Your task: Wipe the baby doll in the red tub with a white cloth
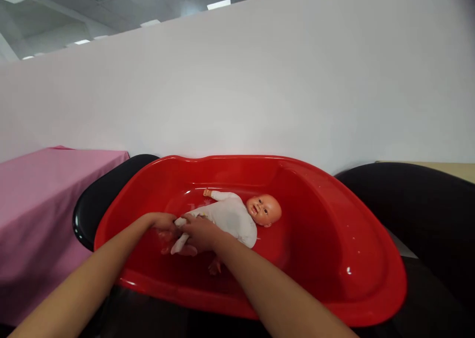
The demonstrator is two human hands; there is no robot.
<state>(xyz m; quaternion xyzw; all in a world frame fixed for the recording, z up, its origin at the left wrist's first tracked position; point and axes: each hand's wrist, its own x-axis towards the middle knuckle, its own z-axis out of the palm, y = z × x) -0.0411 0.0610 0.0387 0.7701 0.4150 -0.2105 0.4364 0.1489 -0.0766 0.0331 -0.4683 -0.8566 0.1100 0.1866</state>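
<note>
1. A red tub (334, 214) sits on a black bench (426, 204), close against a white wall (260, 80).
2. A doll (233, 219) lies on its back on the floor of the tub, left of the tub's middle. Its bare head (265, 209) points to the right and its legs to the left.
3. The doll wears a white suit (232, 218). One sleeved arm (218, 195) sticks out toward the far wall of the tub.
4. The left hand (163, 222) reaches into the tub from the lower left and rests at the doll's leg end. Its fingers are curled around the white cloth there, though how tightly cannot be told.
5. The right hand (202, 234) comes in from the lower right, laid over the doll's hips and legs, its fingers closed on the white leg of the suit (178, 244).
6. The two hands touch or nearly touch over the doll's lower body.
7. A bare doll foot (215, 266) shows beneath the right wrist.
8. A pink cloth (44, 209) covers a surface to the left of the bench.
</note>
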